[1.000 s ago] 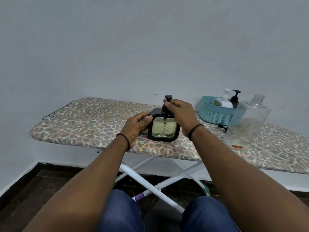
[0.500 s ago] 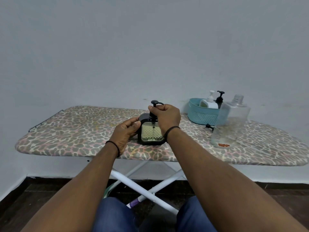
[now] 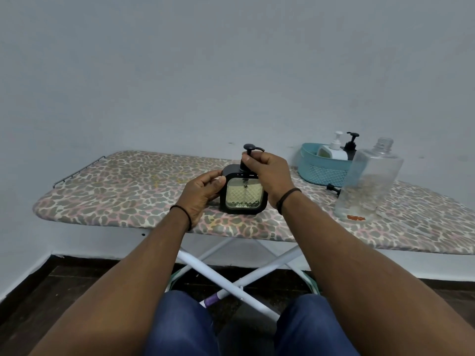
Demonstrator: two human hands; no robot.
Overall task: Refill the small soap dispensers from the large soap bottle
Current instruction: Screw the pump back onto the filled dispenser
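A square black soap dispenser with a textured window showing yellowish liquid stands on the ironing board. My left hand grips its left side. My right hand is curled round the black pump neck at its top, with the pump head poking out above the fingers. The large clear soap bottle stands uncapped to the right, almost empty.
A teal basket at the back right holds a white dispenser and a black dispenser. A small black cap lies between basket and bottle. A flat pale strip lies at the right. The board's white legs cross below.
The view shifted sideways and back between frames. My right hand has turned a little on the pump neck. The dispenser stays on the board in both hands.
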